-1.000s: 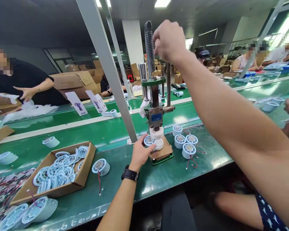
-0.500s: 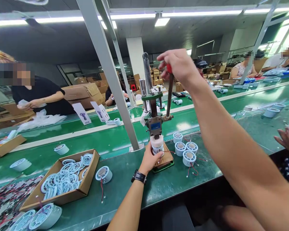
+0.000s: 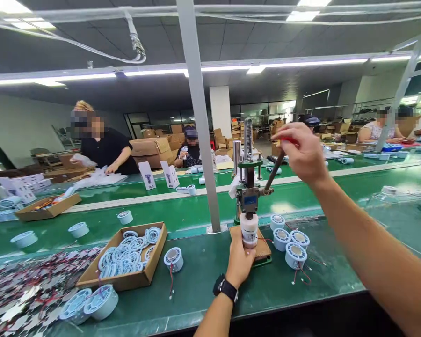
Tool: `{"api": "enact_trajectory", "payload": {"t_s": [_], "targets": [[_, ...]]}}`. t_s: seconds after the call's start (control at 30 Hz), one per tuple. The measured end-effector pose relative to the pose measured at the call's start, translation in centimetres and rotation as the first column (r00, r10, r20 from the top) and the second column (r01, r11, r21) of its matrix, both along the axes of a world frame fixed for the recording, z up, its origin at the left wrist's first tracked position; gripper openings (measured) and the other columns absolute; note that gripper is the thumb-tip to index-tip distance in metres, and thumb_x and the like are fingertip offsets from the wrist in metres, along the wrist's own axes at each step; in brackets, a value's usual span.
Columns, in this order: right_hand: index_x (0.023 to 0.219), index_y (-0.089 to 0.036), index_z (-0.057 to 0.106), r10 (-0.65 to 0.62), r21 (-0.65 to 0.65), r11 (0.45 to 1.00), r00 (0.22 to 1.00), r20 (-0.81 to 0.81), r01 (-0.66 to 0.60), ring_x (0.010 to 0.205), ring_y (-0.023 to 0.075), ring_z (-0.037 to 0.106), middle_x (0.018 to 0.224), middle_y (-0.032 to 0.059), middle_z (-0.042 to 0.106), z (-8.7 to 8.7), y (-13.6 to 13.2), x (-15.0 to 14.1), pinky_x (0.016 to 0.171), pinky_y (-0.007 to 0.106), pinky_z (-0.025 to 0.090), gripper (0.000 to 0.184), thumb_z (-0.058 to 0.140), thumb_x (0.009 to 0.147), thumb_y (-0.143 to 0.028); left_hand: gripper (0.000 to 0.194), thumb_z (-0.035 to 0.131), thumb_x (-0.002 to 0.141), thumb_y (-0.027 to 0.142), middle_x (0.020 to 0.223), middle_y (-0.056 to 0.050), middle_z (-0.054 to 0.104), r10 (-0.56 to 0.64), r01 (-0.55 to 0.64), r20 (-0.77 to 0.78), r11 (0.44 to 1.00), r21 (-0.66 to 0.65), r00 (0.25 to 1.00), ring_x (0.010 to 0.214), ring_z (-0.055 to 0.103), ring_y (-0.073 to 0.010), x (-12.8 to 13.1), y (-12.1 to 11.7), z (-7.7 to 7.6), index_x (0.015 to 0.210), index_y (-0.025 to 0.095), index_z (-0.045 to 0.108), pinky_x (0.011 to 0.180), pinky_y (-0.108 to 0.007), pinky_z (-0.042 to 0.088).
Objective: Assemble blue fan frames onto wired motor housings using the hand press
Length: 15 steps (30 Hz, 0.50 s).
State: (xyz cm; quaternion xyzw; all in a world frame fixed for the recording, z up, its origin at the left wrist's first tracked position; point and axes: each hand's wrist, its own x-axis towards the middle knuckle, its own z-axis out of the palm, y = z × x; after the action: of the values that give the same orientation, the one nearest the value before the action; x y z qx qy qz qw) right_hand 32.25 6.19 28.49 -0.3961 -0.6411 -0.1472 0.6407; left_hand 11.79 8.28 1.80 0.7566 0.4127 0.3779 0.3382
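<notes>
A small hand press (image 3: 248, 187) with a coil spring on top stands on a wooden base (image 3: 264, 250) on the green bench. My right hand (image 3: 300, 152) is closed round the red knob of its lever (image 3: 274, 173), which tilts down toward me. The white ram (image 3: 249, 228) presses on a part under it. My left hand (image 3: 239, 262), with a black watch at the wrist, grips that part at the base of the press. Three pale blue round housings (image 3: 290, 243) with red wires sit just right of the press.
A cardboard tray (image 3: 126, 276) of blue ring parts lies to the left, with one wired housing (image 3: 173, 259) beside it and more housings (image 3: 91, 303) near the front edge. A grey post (image 3: 200, 121) rises behind. Other people work across the green conveyor (image 3: 161, 206).
My right hand has pulled the lever knob down and toward me, and the ram has come down onto the part. My left hand moved from beside the fixture to gripping the part under the ram.
</notes>
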Motion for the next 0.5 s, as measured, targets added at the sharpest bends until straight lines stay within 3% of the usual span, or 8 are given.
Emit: {"api": "enact_trajectory", "payload": {"t_s": [0.07, 0.13, 0.2, 0.27, 0.33, 0.37, 0.43, 0.5], "targets": [[0.095, -0.015, 0.069, 0.008, -0.050, 0.999, 1.000, -0.020, -0.009, 0.111, 0.0207, 0.055, 0.119, 0.0101, 0.055, 2.4, 4.4, 0.3, 0.102, 0.042, 0.046, 0.022, 0.053, 0.081, -0.016, 0.070, 0.061, 0.072, 0.010, 0.139, -0.012, 0.054, 0.007, -0.006, -0.042, 1.000, 0.021, 0.999, 0.130, 0.048, -0.0255, -1.4, -2.0, 0.1, 0.140, 0.016, 0.045, 0.113, -0.040, 0.035], [0.105, -0.014, 0.067, 0.020, -0.077, 0.997, 0.997, -0.081, -0.026, 0.120, 0.0235, 0.051, 0.131, 0.0115, 0.048, 1.0, 6.5, -0.6, 0.105, 0.044, 0.042, 0.031, 0.055, 0.077, -0.018, 0.062, 0.061, 0.073, 0.013, 0.139, -0.010, 0.054, 0.040, -0.037, -0.077, 0.998, 0.042, 0.996, 0.132, 0.046, -0.0259, -3.8, -3.5, 0.7, 0.134, 0.019, 0.053, 0.115, -0.041, 0.033], [0.123, -0.017, 0.057, 0.033, -0.081, 0.996, 0.984, -0.176, -0.048, 0.125, 0.0247, 0.048, 0.139, 0.0111, 0.043, -3.9, 6.0, -2.3, 0.105, 0.045, 0.043, 0.045, 0.055, 0.079, -0.026, 0.053, 0.057, 0.078, 0.016, 0.141, -0.010, 0.052, 0.165, -0.152, -0.126, 0.983, 0.106, 0.978, 0.136, 0.040, -0.0261, -7.1, -4.1, 1.6, 0.131, 0.019, 0.057, 0.118, -0.043, 0.027], [0.140, -0.020, 0.038, 0.027, -0.102, 0.993, 0.955, -0.295, -0.060, 0.122, 0.0255, 0.051, 0.140, 0.0126, 0.042, -10.9, 3.9, -4.7, 0.099, 0.046, 0.047, 0.059, 0.048, 0.084, -0.036, 0.050, 0.049, 0.083, 0.017, 0.146, -0.010, 0.045, 0.385, -0.344, -0.211, 0.916, 0.209, 0.898, 0.141, 0.030, -0.0263, -11.2, -3.7, 2.5, 0.133, 0.018, 0.054, 0.120, -0.045, 0.020], [0.144, -0.017, 0.028, -0.018, -0.175, 0.983, 0.923, -0.384, -0.054, 0.125, 0.0320, 0.049, 0.139, 0.0178, 0.042, -18.4, 1.7, -7.1, 0.100, 0.054, 0.044, 0.070, 0.049, 0.084, -0.045, 0.052, 0.045, 0.085, 0.015, 0.147, -0.013, 0.042, 0.568, -0.500, -0.283, 0.819, 0.280, 0.772, 0.143, 0.026, -0.0294, -15.3, -3.0, 2.6, 0.136, 0.014, 0.051, 0.120, -0.050, 0.017], [0.145, -0.016, 0.027, -0.060, -0.273, 0.960, 0.912, -0.405, -0.058, 0.125, 0.0347, 0.049, 0.139, 0.0189, 0.042, -21.8, 0.9, -8.2, 0.101, 0.056, 0.043, 0.076, 0.052, 0.082, -0.050, 0.054, 0.044, 0.084, 0.012, 0.146, -0.015, 0.041, 0.615, -0.547, -0.306, 0.788, 0.284, 0.727, 0.142, 0.028, -0.0314, -17.0, -2.7, 2.2, 0.138, 0.013, 0.049, 0.118, -0.052, 0.019], [0.146, -0.012, 0.029, -0.119, -0.452, 0.888, 0.907, -0.403, -0.084, 0.112, 0.0408, 0.057, 0.129, 0.0223, 0.051, -27.1, 0.4, -9.7, 0.092, 0.060, 0.048, 0.090, 0.057, 0.075, -0.059, 0.058, 0.043, 0.081, 0.007, 0.146, -0.016, 0.042, 0.627, -0.577, -0.318, 0.779, 0.246, 0.711, 0.139, 0.035, -0.0318, -19.1, -2.5, 0.9, 0.138, 0.014, 0.049, 0.115, -0.051, 0.027], [0.146, -0.016, 0.032, -0.228, -0.626, 0.777, 0.897, -0.378, -0.066, 0.101, 0.0435, 0.062, 0.116, 0.0196, 0.059, -30.1, 1.1, -10.3, 0.084, 0.061, 0.051, 0.098, 0.060, 0.066, -0.067, 0.062, 0.041, 0.079, 0.002, 0.146, -0.012, 0.044, 0.615, -0.574, -0.323, 0.788, 0.222, 0.719, 0.134, 0.043, -0.0269, -19.4, -3.0, -0.7, 0.136, 0.022, 0.053, 0.112, -0.042, 0.035]]}}
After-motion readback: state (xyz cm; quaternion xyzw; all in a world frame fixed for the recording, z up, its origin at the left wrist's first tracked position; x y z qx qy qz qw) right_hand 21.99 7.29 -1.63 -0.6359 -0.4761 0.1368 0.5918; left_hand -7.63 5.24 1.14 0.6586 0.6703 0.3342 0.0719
